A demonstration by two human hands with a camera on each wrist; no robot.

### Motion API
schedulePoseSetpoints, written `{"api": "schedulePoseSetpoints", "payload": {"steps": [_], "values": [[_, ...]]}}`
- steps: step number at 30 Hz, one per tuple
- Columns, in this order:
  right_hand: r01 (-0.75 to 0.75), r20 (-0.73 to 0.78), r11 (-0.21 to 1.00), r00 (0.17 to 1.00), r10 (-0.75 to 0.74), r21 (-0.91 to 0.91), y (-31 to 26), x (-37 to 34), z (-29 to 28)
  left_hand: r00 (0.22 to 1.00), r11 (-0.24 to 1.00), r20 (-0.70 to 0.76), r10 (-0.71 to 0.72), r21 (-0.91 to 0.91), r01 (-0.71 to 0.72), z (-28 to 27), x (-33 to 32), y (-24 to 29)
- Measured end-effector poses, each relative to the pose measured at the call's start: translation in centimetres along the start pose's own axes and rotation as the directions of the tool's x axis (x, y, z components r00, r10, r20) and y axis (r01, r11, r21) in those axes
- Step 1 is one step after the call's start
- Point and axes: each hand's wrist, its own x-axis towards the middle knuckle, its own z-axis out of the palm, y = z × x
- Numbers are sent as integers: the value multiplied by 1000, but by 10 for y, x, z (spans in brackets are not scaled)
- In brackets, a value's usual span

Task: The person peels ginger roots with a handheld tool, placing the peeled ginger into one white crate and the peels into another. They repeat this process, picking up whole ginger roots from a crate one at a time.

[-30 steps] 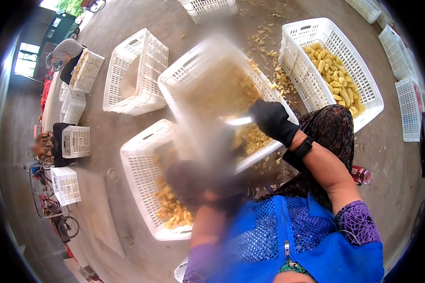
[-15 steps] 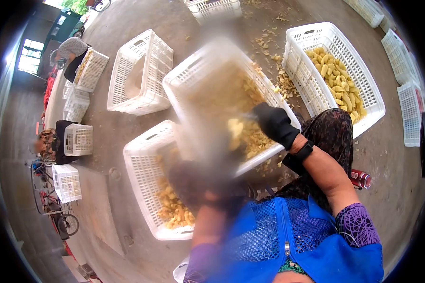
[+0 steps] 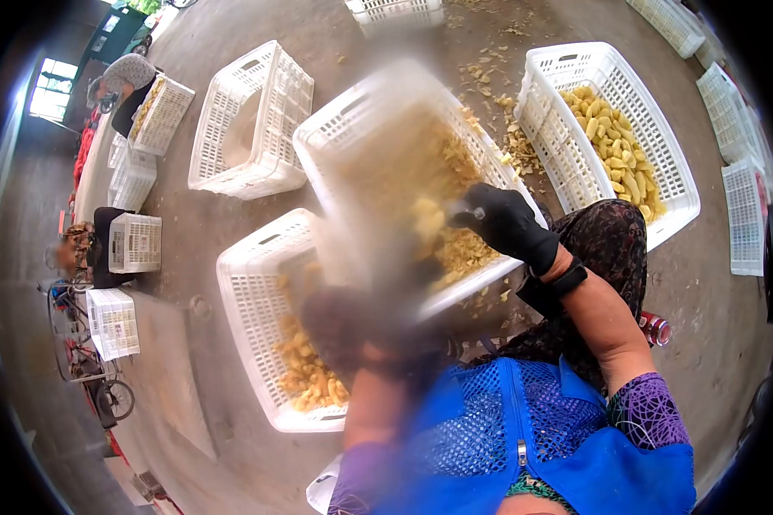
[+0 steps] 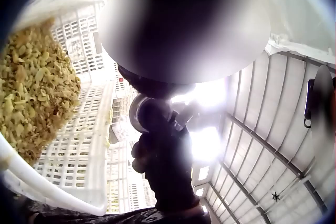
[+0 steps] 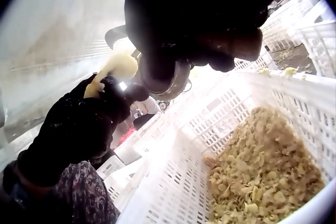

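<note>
My right hand (image 3: 511, 227), in a black glove, grips a bladed peeling tool over the middle crate (image 3: 325, 159). In the right wrist view the tool's curved metal blade (image 5: 115, 36) stands out beside the fingers, with a brownish handle (image 5: 244, 43) under them and a metal band round the thumb. Facing it, my black-gloved left hand (image 5: 79, 121) pinches a pale yellow peeled piece (image 5: 122, 66) close to the blade. Thin yellowish shavings (image 5: 262, 174) heap in the crate below. A blur hides most of the left hand in the head view.
A crate (image 3: 567, 154) of smooth yellow pieces (image 3: 605, 133) stands at right. At lower left, another crate (image 3: 249, 335) holds knobbly orange-yellow pieces (image 3: 313, 373). Scraps litter the floor; a red can (image 3: 655, 328) lies by my knee. Two people sit near crates at far left.
The right hand, first stretched toward the left hand with a bright blade showing, has shifted slightly down and right. The pale yellow piece, hidden at first, now shows beside it.
</note>
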Motion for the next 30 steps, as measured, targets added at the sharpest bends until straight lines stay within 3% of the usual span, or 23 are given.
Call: {"api": "schedulePoseSetpoints", "payload": {"steps": [3,5,11,14,18,24,26,30], "values": [[40,9,998,999,-40,44,-4,-1,-5,1000,1000,3,11,13,-11,0,-5,4],[4,94,990,995,-18,141,-16,2,-16,1000,1000,-20,21,14,-21,0,-7,6],[67,134,994,988,-79,90,-9,-6,-12,996,998,-73,42,41,-39,0,-11,10],[-2,226,994,974,-22,108,-12,-4,-17,995,998,-89,52,44,-48,0,-11,10],[-6,223,985,974,-33,171,-10,-6,-15,992,998,-109,59,40,-55,1,-11,10],[-62,198,993,979,42,97,-1,-9,-5,989,998,-134,65,11,-64,3,-8,9],[-76,245,990,964,103,-116,3,-11,-3,987,998,-147,66,-6,-68,3,-8,7],[0,191,976,981,43,-216,12,-11,4,984,996,-162,70,-40,-77,4,-5,7]]}}
